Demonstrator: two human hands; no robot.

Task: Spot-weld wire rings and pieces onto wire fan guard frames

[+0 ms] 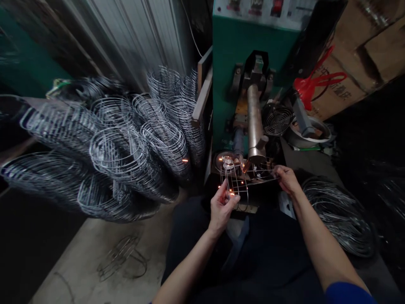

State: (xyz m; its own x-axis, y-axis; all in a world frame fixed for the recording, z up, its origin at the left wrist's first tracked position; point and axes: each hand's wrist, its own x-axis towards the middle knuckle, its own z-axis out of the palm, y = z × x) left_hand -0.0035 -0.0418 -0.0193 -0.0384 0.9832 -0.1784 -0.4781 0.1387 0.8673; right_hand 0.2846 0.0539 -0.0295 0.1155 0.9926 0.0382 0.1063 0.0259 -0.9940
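In the head view, the green machine [226,71] stands ahead of the person, its thick metal arm [255,120] reaching toward the hands. The wire grid [236,180] is at the machine's near end, just below the arm's tip, with orange sparks [243,182] around it. The left hand [221,207] grasps the grid's near left part between thumb and fingers; the right hand [286,178] pinches a thin wire at the right, though whether that wire belongs to the grid I cannot tell. Left of the machine lean stacks of wire hoops [136,154], and farther to its near left a bent frame [123,255] lies on the floor. Right of the machine are a bowl [323,137], a red bag [305,90], a carton [335,99] and, nearer, a wire coil [338,215]
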